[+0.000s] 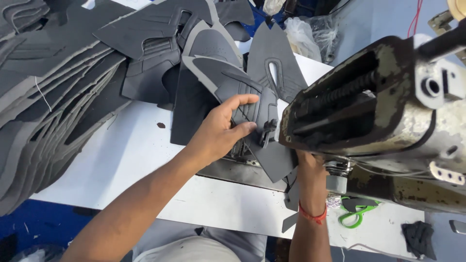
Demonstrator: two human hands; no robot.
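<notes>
left hand (221, 131) spread, pressing grey panel (245, 104).

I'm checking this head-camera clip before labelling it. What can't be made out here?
- Right hand: fingers hidden behind the sewing machine head, so its grip is unclear.
- Needle area: blocked by the same machine head.
- Grey shoe piece under the left hand: lower part covered by the hand and machine.
- Green scissors: blades hidden under a dark scrap.
- Stack of cut pieces: cut off at the left edge.

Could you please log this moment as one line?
left hand: on grey shoe-upper piece | right hand: under sewing machine head | table
</notes>
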